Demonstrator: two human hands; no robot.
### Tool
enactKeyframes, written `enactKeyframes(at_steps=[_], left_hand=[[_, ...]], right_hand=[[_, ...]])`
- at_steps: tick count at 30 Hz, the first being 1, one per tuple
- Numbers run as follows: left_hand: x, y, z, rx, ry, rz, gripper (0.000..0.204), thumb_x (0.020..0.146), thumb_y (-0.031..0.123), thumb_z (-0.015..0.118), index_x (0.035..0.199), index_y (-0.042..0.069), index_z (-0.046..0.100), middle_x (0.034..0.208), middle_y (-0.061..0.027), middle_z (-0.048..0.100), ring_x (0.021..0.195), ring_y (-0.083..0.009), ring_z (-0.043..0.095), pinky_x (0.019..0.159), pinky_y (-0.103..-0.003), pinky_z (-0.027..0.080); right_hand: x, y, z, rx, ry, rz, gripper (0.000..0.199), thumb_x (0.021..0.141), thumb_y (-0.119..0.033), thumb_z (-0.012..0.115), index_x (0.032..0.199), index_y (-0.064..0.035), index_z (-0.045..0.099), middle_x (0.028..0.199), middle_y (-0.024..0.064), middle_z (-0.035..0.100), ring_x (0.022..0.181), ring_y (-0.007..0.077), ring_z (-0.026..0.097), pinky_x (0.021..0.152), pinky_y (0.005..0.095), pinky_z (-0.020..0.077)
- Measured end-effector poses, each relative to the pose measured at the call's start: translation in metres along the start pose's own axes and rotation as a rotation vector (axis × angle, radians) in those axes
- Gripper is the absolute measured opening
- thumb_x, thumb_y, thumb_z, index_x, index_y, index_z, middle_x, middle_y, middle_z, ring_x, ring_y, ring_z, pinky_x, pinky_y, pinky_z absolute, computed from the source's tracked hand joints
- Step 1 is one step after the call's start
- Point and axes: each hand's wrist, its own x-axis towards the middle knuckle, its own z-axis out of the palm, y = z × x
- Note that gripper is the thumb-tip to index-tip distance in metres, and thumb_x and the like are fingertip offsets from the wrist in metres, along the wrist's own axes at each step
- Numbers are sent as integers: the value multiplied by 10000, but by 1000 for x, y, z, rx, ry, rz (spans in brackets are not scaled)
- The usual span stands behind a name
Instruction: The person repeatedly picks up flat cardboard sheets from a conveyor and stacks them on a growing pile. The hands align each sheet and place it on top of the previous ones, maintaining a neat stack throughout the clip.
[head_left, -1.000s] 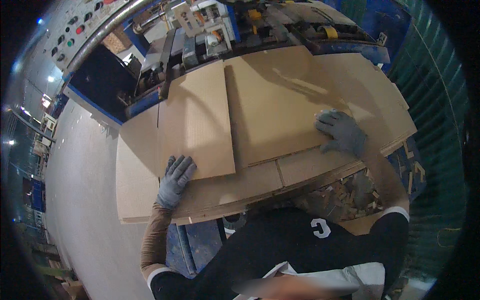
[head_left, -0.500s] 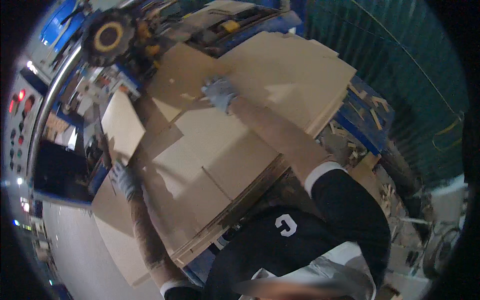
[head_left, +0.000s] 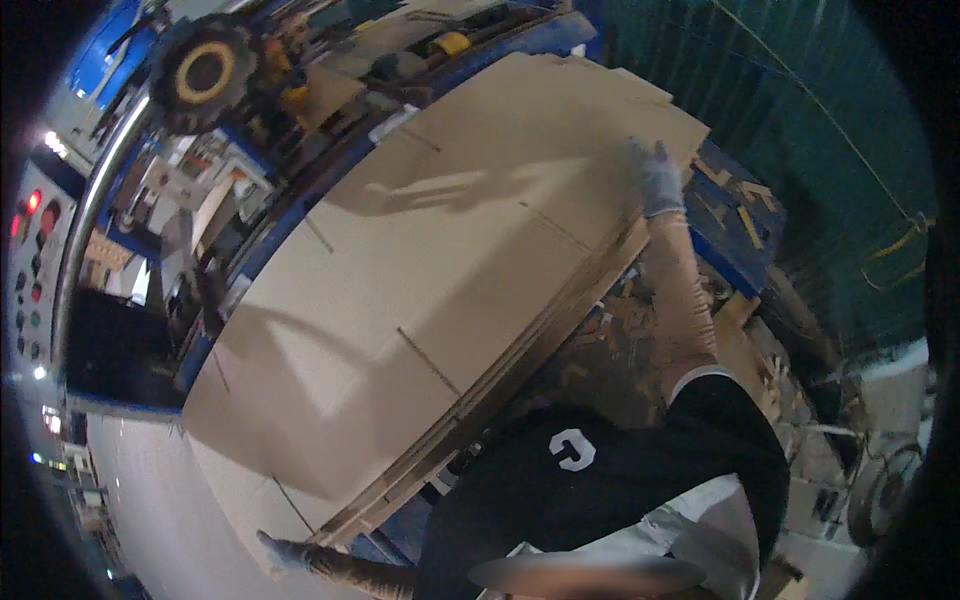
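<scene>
A long brown cardboard sheet (head_left: 420,250) with short slits along its edges lies on top of a stack of like sheets. My left hand (head_left: 288,553), in a grey glove, is at the near left corner of the sheet, fingers stretched out along the edge; part of it is hard to make out. My right hand (head_left: 657,183), gloved too, touches the far right end. Its fingers are apart and somewhat blurred, with nothing visible in them.
Beyond the stack runs a blue machine with a dark round wheel (head_left: 205,75). A control panel (head_left: 38,260) with lit red buttons stands left, behind a curved metal rail (head_left: 85,215). Cardboard scraps (head_left: 735,205) lie on a blue surface at right, near a green corrugated wall (head_left: 830,150).
The smaller cardboard pieces have gone from the top of the stack, leaving one long sheet showing. My right hand moved right to the sheet's end; my left hand moved down to its near corner.
</scene>
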Motion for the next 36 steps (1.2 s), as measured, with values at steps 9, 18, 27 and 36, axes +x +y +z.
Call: enactKeyframes(at_steps=[9,18,27,36], left_hand=[[-37,-9,-87,-1643,223,-141,409,915,210,541,1225,-56,541,1102,-162,549,1065,-244,521,944,-389,445],[-30,-22,-57,-1455,146,498,299,898,3,542,1186,-77,557,1106,-127,585,976,-211,568,856,-310,482],[-193,42,-143,-918,24,1362,527,712,-41,522,1230,38,578,1292,-187,554,1250,-377,484,1116,-512,273],[-170,56,-151,-559,-174,1775,451,791,34,566,1238,91,560,1353,-138,495,1266,-360,451,1105,-543,256]], right_hand=[[41,-78,-22,665,-413,294,370,869,-155,627,1200,-1,572,1078,101,644,971,210,613,852,323,475],[-169,-211,-51,-370,-378,-645,326,861,-155,600,1124,37,606,1141,149,635,1040,273,602,911,385,467],[-232,-194,-16,-314,-1449,-1403,349,735,-197,630,1077,-126,648,1229,132,589,1141,336,550,974,480,435],[-207,-138,2,-455,-1553,-1446,422,872,-408,558,1185,-129,602,1304,118,550,1165,337,533,994,478,405]])
